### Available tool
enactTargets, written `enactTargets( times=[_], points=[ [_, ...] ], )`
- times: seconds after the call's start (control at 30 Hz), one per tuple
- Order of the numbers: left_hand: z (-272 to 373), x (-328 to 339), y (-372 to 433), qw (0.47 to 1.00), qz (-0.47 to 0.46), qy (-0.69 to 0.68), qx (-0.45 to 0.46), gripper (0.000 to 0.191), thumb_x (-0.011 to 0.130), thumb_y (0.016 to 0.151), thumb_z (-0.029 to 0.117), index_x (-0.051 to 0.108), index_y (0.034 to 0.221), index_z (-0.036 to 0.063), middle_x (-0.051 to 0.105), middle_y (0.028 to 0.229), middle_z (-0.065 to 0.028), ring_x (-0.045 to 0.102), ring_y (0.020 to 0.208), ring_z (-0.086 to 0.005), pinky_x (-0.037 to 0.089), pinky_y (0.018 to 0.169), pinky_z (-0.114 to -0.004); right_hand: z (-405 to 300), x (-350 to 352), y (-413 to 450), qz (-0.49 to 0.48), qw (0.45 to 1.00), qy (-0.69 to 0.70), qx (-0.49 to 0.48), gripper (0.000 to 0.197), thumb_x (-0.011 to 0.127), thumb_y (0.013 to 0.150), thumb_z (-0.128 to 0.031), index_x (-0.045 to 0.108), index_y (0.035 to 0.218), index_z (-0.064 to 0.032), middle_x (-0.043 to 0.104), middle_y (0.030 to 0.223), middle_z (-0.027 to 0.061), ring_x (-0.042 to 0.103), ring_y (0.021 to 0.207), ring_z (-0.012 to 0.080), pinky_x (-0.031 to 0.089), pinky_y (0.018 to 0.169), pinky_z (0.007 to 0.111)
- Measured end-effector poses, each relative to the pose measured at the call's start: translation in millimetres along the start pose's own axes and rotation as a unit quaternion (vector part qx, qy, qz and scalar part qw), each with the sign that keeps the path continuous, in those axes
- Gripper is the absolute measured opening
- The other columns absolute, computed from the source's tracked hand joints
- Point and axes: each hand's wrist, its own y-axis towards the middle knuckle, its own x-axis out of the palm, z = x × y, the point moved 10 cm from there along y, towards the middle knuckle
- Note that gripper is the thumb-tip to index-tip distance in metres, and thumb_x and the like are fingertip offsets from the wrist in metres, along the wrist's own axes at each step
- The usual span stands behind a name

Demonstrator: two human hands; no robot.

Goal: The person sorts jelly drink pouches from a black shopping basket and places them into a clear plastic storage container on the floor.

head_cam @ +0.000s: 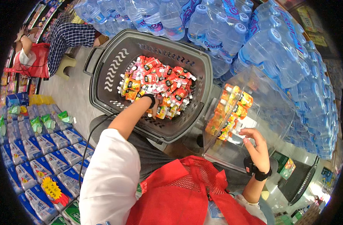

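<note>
My left hand point(155, 107) reaches down among spouted drink pouches point(168, 81) heaped in a dark grey plastic basket point(101, 69). The pouches are red, orange and yellow with white caps. Its fingers are partly hidden, so whether they grip a pouch is unclear. My right hand point(257, 149) is raised over the near side of a clear plastic bin point(270, 112), fingers apart and holding nothing. Orange and yellow pouches point(239, 109) stand in rows at the bin's left side, some seen through its wall.
Shrink-wrapped water bottles point(272, 56) are stacked behind the basket and along the right. Blue-and-white packs point(47, 143) fill a display at left. Another person in a red vest point(33, 63) sits on a low stool point(65, 66) at upper left. A black cable point(88, 140) runs beside my left arm.
</note>
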Motion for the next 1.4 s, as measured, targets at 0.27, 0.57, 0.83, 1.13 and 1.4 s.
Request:
enactTargets(
  times=[0.27, 0.57, 0.83, 1.13, 1.4],
  points=[
    [-8.8, -2.5, -32.6, 0.994, 0.105, 0.008, 0.039, 0.068, 0.067, 0.048, 0.041, 0.054, 0.098, -0.0034, 0.059, 0.086, -0.0144, 0.058, 0.073, -0.0238, 0.045, 0.06, -0.034, -34.9, 29.6, -26.9, -0.008, 0.997, 0.023, -0.071, 0.02, 0.051, 0.075, -0.002, 0.051, 0.095, 0.0007, 0.054, 0.091, 0.0095, 0.052, 0.086, 0.0191, 0.039, 0.077, 0.028],
    [0.7, -47.5, -109.5, 0.877, 0.429, -0.139, 0.166, 0.052, 0.069, 0.05, 0.026, 0.053, 0.088, -0.0065, 0.059, 0.07, -0.0139, 0.057, 0.062, -0.0218, 0.045, 0.056, -0.032, -55.6, 55.4, -60.2, -0.028, 0.989, 0.025, -0.145, 0.019, 0.052, 0.076, -0.004, 0.051, 0.094, 0.0002, 0.055, 0.091, 0.0096, 0.054, 0.084, 0.0211, 0.04, 0.076, 0.028],
    [107.7, -56.2, -232.2, 0.695, 0.334, -0.402, 0.494, 0.044, 0.069, 0.056, 0.004, 0.05, 0.096, 0.0018, 0.055, 0.082, -0.0003, 0.051, 0.076, -0.008, 0.042, 0.07, -0.024, -33.8, 74.0, -63.4, 0.04, 0.939, 0.334, -0.069, 0.03, 0.044, 0.083, -0.008, 0.041, 0.111, -0.0021, 0.053, 0.093, 0.0084, 0.054, 0.082, 0.0154, 0.042, 0.07, 0.025],
    [209.9, -20.9, -242.7, 0.736, 0.264, -0.269, 0.563, 0.031, 0.071, 0.047, 0.006, 0.05, 0.071, 0.0028, 0.051, 0.073, -0.0033, 0.049, 0.068, -0.0141, 0.039, 0.061, -0.024, -3.5, 104.3, -54.0, 0.004, 0.98, 0.183, 0.072, 0.031, 0.054, 0.08, -0.02, 0.047, 0.103, -0.001, 0.056, 0.073, 0.0041, 0.051, 0.055, 0.0048, 0.041, 0.043, 0.019],
    [167.9, -41.6, -209.6, 0.544, 0.219, -0.603, 0.541, 0.026, 0.064, 0.066, 0.008, 0.051, 0.086, -0.0014, 0.058, 0.082, -0.0094, 0.055, 0.065, -0.0126, 0.044, 0.058, -0.023, 11.4, 88.8, -54.9, 0.054, 0.928, 0.367, 0.036, 0.028, 0.05, 0.082, -0.012, 0.042, 0.106, -0.0013, 0.055, 0.09, 0.0038, 0.053, 0.072, 0.0071, 0.045, 0.052, 0.02]
  ],
)
